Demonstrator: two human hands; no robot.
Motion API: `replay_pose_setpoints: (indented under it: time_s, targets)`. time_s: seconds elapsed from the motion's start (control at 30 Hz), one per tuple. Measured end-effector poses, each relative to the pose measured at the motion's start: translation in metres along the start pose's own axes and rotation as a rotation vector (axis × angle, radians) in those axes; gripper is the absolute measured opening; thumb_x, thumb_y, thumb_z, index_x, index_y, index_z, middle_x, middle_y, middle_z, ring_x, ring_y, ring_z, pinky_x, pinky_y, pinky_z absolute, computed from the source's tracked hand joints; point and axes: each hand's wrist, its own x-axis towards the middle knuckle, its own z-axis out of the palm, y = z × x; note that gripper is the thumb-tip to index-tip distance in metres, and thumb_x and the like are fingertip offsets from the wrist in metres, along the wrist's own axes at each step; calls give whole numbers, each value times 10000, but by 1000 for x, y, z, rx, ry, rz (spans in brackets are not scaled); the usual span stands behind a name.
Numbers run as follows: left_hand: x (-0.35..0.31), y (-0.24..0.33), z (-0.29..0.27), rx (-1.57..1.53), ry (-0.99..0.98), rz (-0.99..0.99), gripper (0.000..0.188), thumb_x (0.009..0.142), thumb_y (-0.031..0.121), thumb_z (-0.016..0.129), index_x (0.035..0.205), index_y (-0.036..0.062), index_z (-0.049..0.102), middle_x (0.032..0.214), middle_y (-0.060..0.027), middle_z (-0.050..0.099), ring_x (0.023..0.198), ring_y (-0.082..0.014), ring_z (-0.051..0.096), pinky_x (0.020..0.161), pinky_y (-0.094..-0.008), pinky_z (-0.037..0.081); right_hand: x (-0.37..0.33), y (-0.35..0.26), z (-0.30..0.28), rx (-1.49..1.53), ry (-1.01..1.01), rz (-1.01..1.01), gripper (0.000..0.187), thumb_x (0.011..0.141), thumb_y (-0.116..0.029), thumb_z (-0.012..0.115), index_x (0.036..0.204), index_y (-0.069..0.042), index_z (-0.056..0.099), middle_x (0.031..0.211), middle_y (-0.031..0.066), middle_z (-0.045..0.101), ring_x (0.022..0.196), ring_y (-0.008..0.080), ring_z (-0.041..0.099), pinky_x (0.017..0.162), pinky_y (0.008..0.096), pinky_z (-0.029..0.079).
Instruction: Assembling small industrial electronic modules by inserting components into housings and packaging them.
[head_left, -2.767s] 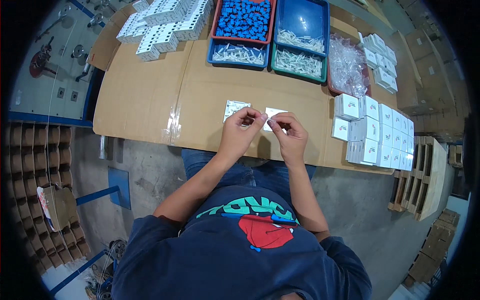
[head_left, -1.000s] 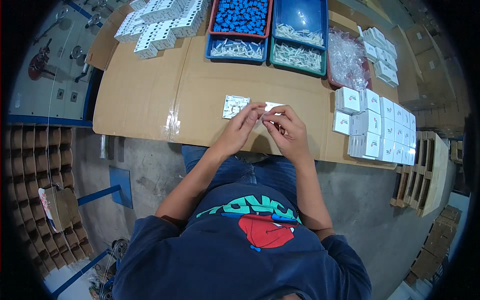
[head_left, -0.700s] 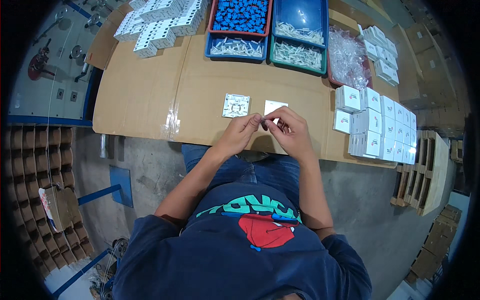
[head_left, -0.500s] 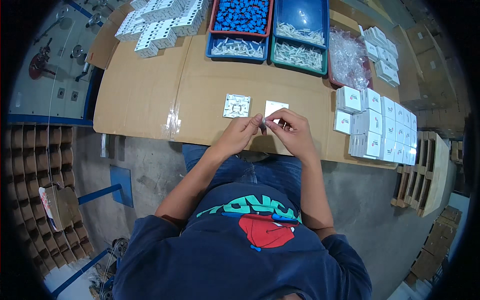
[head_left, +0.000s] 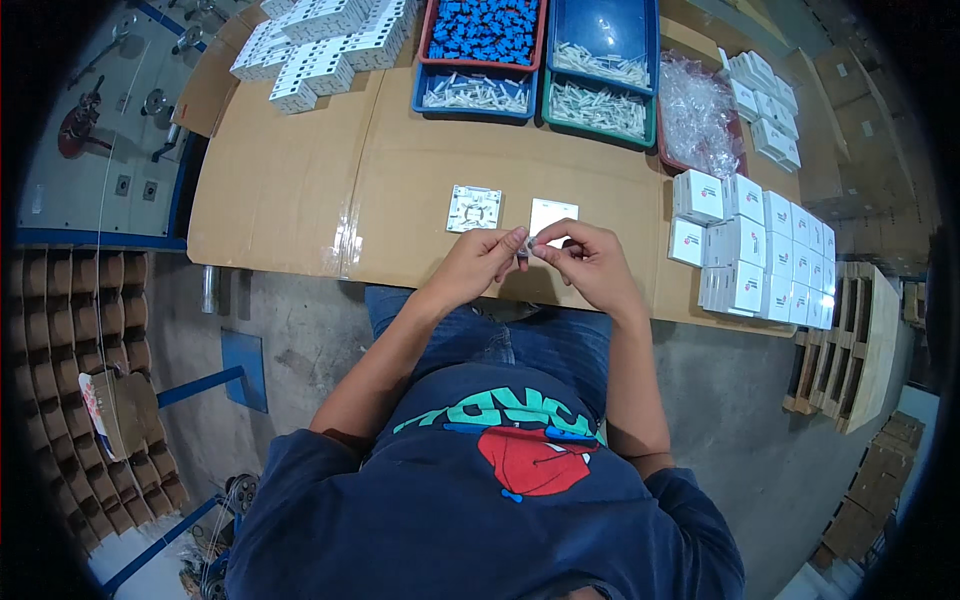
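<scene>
My left hand (head_left: 477, 264) and my right hand (head_left: 592, 264) meet above the near edge of the cardboard-covered table. Between their thumbs and fingertips both pinch a small pale, shiny piece (head_left: 527, 244), too small and covered for its kind to show. Just beyond my left hand lies a square white plastic frame with open mechanism (head_left: 474, 208), flat on the cardboard. A plain white square plate (head_left: 553, 215) lies beyond my right hand, its near part hidden by my fingers.
Across the back stand a red tray of blue parts (head_left: 481, 68), blue and green trays of small white pieces (head_left: 600, 112), and a tray of clear plastic bags (head_left: 697, 115). Stacked white boxes (head_left: 742, 240) line the right side. More white units (head_left: 330, 70) are piled at the far left.
My fingertips have shifted slightly around the small pale piece, and more of it shows. Both hands stay in nearly the same place.
</scene>
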Motion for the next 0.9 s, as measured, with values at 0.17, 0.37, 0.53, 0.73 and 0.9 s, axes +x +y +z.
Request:
replay_pose_setpoints:
  time_s: [0.17, 0.37, 0.53, 0.73, 0.9]
  targets:
    - [-1, -4, 1, -22, -26, -40, 669, 1095, 570, 422, 766, 61, 704, 580, 48, 420, 551, -76, 365, 533, -285, 293, -2, 1, 1, 94, 27, 86, 113, 952, -90, 734, 1024, -4, 747, 804, -26, 705, 620, 2, 540, 532, 186, 388]
    - [0, 1, -3, 30, -25, -79, 693, 1100, 573, 400, 747, 53, 690, 589, 44, 418, 569, -82, 365, 546, -298, 310, 2, 7, 4, -72, 96, -33, 118, 949, -87, 734, 1033, -5, 751, 829, -3, 724, 658, 13, 569, 571, 197, 427]
    - [2, 3, 0, 196, 241, 192, 397, 1030, 425, 603, 1079, 41, 690, 919, -72, 646, 826, -175, 596, 758, -323, 465, 4, 6, 6, -1, 184, 49, 122, 965, -91, 719, 1024, 14, 733, 831, 7, 722, 702, 33, 592, 621, 196, 455]
    - [-1, 31, 1, 679, 283, 613, 594, 818, 255, 846, 1339, 86, 616, 1310, -118, 656, 1185, -311, 621, 1040, -437, 456, 3, 16, 9, 166, 214, 97, 113, 989, -93, 691, 1038, 9, 691, 869, 16, 699, 734, 29, 588, 632, 198, 450]
    - [4, 13, 4, 738, 219, 623, 571, 798, 245, 861, 1302, 91, 642, 1238, -62, 698, 1134, -274, 658, 1023, -441, 463, 3, 14, 15, 159, 190, 102, 128, 1005, -114, 681, 1042, 8, 691, 861, -19, 654, 692, 23, 531, 609, 202, 423]
